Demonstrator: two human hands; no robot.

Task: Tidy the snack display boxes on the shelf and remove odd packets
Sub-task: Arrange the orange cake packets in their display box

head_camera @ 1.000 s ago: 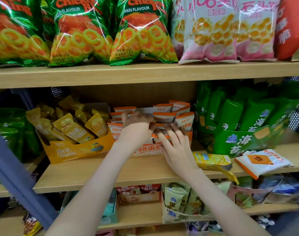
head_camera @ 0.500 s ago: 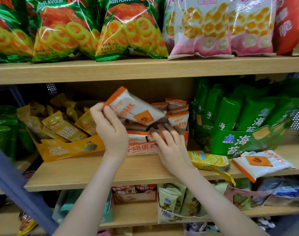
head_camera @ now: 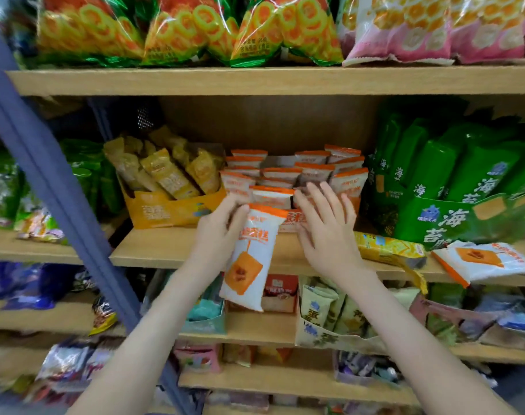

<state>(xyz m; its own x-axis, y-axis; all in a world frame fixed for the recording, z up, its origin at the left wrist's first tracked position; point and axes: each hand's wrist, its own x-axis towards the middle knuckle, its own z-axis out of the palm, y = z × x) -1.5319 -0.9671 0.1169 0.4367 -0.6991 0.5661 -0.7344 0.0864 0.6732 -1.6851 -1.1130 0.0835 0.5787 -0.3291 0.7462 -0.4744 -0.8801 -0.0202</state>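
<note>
While the left hand (head_camera: pixel 220 229) grips a white-and-orange packet (head_camera: pixel 249 262), the right hand (head_camera: pixel 327 235) spreads straight fingers before the display box (head_camera: pixel 292 220)

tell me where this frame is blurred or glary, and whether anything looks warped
Head view: glare streaks the ring-snack bags; motion blur smears the lower-left packets and the green seaweed box; the wide lens tilts the blue post; the held orange-topped packet reads clearest.

White "海苔" on the green display box (head_camera: pixel 452 226); "蛋糕" on the orange-and-white box (head_camera: pixel 294 219)
</note>
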